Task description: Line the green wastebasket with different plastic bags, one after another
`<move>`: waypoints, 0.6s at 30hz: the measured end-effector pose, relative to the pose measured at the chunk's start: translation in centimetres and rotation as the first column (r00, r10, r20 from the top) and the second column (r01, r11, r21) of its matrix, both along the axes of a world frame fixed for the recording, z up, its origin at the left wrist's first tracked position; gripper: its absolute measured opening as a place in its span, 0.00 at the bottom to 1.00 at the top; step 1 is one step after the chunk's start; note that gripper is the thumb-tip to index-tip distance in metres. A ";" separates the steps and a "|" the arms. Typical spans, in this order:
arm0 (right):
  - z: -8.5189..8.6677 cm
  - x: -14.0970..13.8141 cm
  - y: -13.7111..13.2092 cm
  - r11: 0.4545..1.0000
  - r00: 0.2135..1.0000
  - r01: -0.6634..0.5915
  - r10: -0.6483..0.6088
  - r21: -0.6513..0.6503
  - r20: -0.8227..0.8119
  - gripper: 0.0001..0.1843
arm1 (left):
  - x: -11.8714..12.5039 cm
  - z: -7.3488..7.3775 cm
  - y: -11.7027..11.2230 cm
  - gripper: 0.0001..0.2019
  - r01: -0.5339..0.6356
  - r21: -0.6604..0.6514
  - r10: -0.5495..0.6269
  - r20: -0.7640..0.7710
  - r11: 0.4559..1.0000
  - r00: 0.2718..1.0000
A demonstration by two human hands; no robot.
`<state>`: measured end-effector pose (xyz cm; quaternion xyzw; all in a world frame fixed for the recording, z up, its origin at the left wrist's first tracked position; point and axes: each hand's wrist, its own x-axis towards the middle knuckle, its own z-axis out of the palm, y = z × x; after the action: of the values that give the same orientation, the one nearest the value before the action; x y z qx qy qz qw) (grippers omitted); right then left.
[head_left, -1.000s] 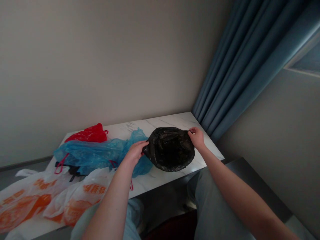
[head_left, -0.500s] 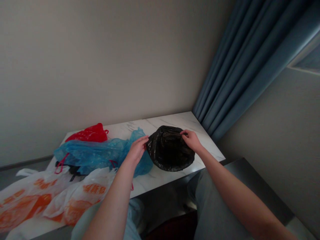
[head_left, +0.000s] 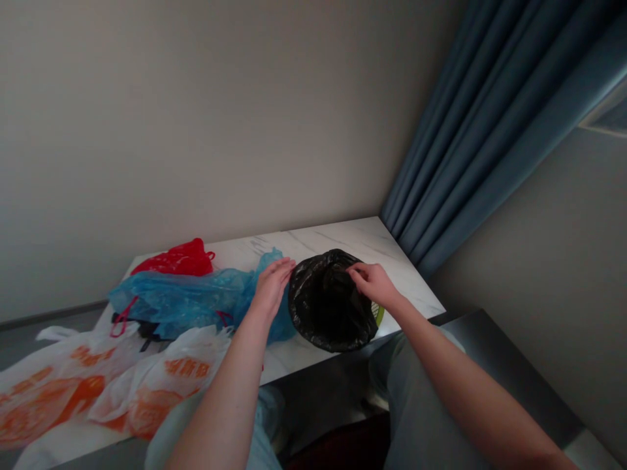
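Note:
A black plastic bag [head_left: 326, 310] sits puffed open near the front right of the white marble table [head_left: 362, 241]. My left hand [head_left: 271, 287] rests against the bag's left rim with its fingers stretched out. My right hand [head_left: 373, 284] pinches the bag's plastic at its upper right. A small yellow-green edge [head_left: 379, 314] shows under the bag beside my right wrist; I cannot make out what it is.
A crumpled blue bag [head_left: 186, 300] lies left of the black one, a red bag [head_left: 176, 260] behind it. White bags with orange print [head_left: 112, 385] cover the table's near left. A blue curtain [head_left: 470, 124] hangs at the right. A wall stands behind the table.
My right hand has moved left and inward along the bag's rim, drawing the bag narrower. My left hand's grip on the left edge has loosened into stretched fingers.

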<state>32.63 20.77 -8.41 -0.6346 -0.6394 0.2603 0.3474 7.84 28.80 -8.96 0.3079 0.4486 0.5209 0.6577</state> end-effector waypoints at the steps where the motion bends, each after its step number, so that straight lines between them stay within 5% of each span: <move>1: 0.0 0.5 0.3 0.993 0.996 0.094 -0.093 0.068 -0.016 0.17 | -0.1 0.0 0.1 0.09 -0.001 -0.001 0.001 -0.042 1.000 0.999; 4: -0.6 2.5 1.7 0.903 0.914 0.399 -0.376 0.162 -0.154 0.15 | -0.9 -0.4 0.4 0.10 0.032 -0.101 -0.055 -0.234 0.994 0.971; 7: -1.5 4.3 2.8 0.829 0.787 0.554 -0.554 -0.084 -0.271 0.12 | -2.1 -0.8 0.4 0.07 0.110 -0.265 -0.212 -0.394 0.958 0.894; 11: -2.4 5.2 2.9 0.747 0.746 0.418 -0.606 -0.517 -0.274 0.16 | -4.0 -1.2 -0.2 0.05 0.231 -0.418 -0.438 -0.515 0.879 0.737; 14: -2.9 5.3 2.4 0.738 0.781 0.312 -0.558 -0.598 -0.281 0.16 | -5.0 -1.1 -0.8 0.07 0.351 -0.515 -0.612 -0.526 0.782 0.591; 18: -3.5 5.3 2.2 0.766 0.750 0.181 -0.513 -0.617 -0.417 0.10 | -5.3 -0.7 -1.3 0.12 0.468 -0.544 -0.705 -0.394 0.696 0.590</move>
<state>37.90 22.99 -11.96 -0.7115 -0.2713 0.5318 0.3707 2.50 27.53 -9.65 0.4479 0.5870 0.0506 0.6725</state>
